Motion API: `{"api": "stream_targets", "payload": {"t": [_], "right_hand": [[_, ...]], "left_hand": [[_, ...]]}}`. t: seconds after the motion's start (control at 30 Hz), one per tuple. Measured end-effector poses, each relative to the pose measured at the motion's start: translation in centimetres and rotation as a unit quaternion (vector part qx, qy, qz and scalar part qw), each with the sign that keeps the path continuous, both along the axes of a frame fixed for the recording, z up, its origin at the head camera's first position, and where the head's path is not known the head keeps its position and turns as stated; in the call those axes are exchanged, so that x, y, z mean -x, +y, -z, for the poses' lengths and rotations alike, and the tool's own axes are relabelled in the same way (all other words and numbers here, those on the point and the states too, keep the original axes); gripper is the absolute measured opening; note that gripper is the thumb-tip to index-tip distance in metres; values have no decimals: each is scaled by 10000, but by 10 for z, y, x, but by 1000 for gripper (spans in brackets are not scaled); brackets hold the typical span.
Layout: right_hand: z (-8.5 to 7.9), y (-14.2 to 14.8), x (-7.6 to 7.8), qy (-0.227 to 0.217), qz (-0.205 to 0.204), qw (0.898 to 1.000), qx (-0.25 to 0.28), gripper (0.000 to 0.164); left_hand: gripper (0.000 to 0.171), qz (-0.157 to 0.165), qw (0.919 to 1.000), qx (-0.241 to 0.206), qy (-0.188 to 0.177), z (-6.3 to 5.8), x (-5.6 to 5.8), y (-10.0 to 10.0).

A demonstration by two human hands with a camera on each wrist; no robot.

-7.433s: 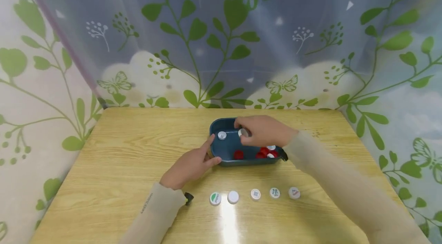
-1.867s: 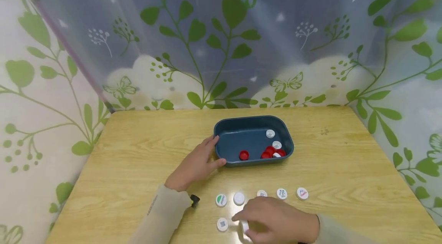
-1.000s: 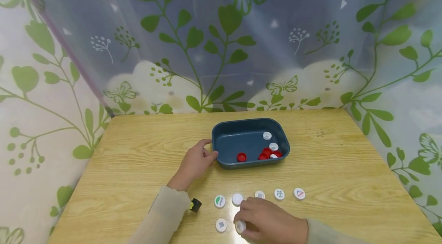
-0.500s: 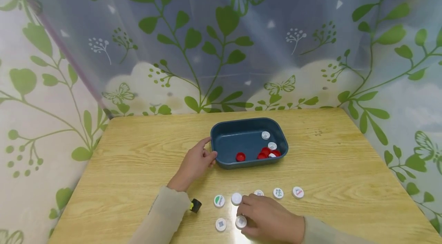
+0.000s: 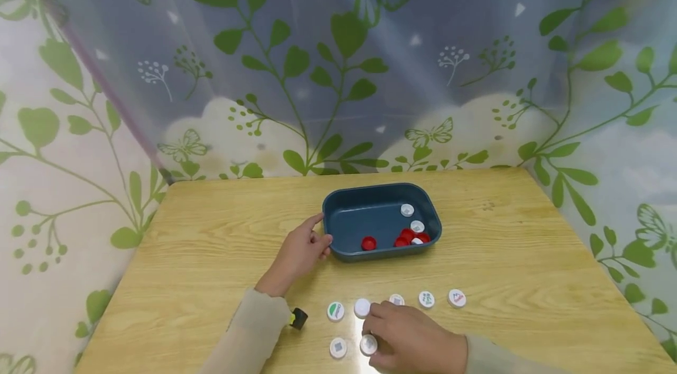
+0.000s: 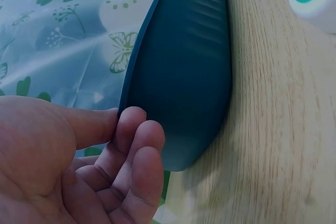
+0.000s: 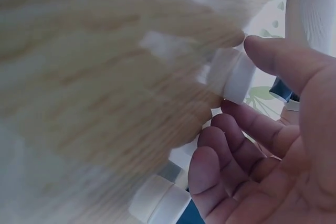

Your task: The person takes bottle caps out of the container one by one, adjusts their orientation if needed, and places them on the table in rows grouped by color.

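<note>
My right hand (image 5: 415, 336) holds a white bottle cap (image 5: 368, 345) between thumb and fingers, level with the tabletop. The right wrist view shows the cap (image 7: 240, 78) between thumb tip and index tip. Left of it lies another white cap (image 5: 338, 347) with a grey square mark. Behind these runs a row of white caps, among them a green-marked cap (image 5: 335, 311) and a plain cap (image 5: 362, 307); my fingers partly cover one cap (image 5: 396, 300). My left hand (image 5: 297, 251) holds the left end of a dark blue plastic tray (image 5: 365, 215), thumb at its rim (image 6: 126, 87).
Inside the tray are red caps (image 5: 368, 243) and a few white caps (image 5: 407, 210), most at its right end. Two row caps, one with teal marks (image 5: 426, 299) and one with red print (image 5: 457, 298), lie right of my hand. A patterned cloth (image 5: 296, 68) hangs behind the wooden table (image 5: 211, 227).
From the tray, my right hand has moved to the table's front. Two white caps came over, one laid down and one held, now turned flat. My left hand's fingers have drawn closer together.
</note>
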State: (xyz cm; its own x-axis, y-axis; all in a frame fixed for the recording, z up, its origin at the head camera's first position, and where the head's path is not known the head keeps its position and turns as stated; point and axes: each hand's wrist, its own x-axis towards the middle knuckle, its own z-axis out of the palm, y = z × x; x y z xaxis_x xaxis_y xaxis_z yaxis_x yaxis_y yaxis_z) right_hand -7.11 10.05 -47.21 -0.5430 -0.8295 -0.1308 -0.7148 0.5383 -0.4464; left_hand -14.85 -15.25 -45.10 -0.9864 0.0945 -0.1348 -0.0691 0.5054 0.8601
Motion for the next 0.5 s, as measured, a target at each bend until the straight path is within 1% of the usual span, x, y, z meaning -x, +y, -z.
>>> {"api": "stream_targets", "payload": {"t": [0.2, 0.23, 0.3, 0.4, 0.47, 0.5], "right_hand": [[-3, -4, -2, -150, -56, 9997, -195, 28], [-4, -4, -2, -110, -87, 9997, -194, 29], [-6, -4, -2, 22, -149, 9998, -138, 30], [-14, -1, -1, 91, -190, 9998, -21, 26], [-23, 2, 1, 238, -118, 9994, 217, 24], [-27, 5, 4, 391, -90, 9985, 373, 24]], "left_hand": [[58, 128, 9999, -71, 91, 0, -2, -6], [58, 112, 9999, -71, 107, 0, -2, -7], [58, 92, 9998, -81, 145, 0, -2, -7], [58, 74, 9997, -118, 176, -1, -2, -6], [58, 81, 9997, -146, 174, -1, -1, -4], [58, 87, 9997, -150, 185, 0, -1, -3]]}}
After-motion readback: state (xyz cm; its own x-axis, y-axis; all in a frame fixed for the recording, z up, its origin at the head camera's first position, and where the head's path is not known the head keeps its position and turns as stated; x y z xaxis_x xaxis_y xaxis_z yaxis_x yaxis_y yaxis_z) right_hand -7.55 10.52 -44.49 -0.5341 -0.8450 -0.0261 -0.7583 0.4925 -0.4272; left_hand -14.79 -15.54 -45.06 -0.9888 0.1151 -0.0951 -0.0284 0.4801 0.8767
